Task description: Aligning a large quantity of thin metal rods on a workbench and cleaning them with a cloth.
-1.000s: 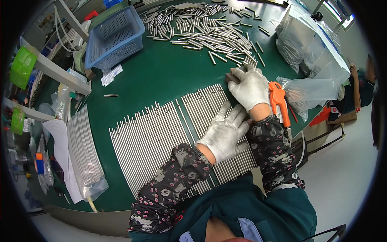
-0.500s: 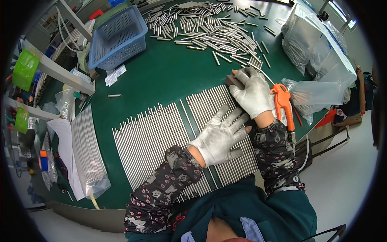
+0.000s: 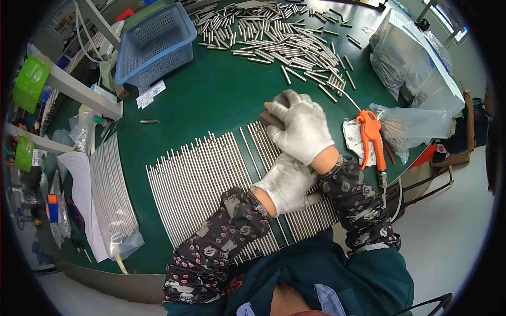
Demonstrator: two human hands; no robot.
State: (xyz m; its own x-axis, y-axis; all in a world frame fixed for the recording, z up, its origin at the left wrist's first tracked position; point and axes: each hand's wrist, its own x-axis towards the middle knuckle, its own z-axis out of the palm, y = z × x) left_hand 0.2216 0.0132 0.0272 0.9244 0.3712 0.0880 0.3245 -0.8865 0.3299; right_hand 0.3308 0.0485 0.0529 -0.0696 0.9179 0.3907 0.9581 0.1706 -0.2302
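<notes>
brown block (image 3: pixel 271 120) gripped by right hand (image 3: pixel 305 130)

Rods (image 3: pixel 203 181): shiny, smooth metal. Basket (image 3: pixel 166 63): matt plastic. Blow gun (image 3: pixel 372 131): glossy plastic.

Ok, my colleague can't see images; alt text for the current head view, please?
Gloved right hand holds a dark block near the far ends of long metal rods on a green table; gloved left hand rests on them. Short rods lie scattered beyond.

A blue basket (image 3: pixel 166 64) stands beside white paper (image 3: pixel 151 95).
</notes>
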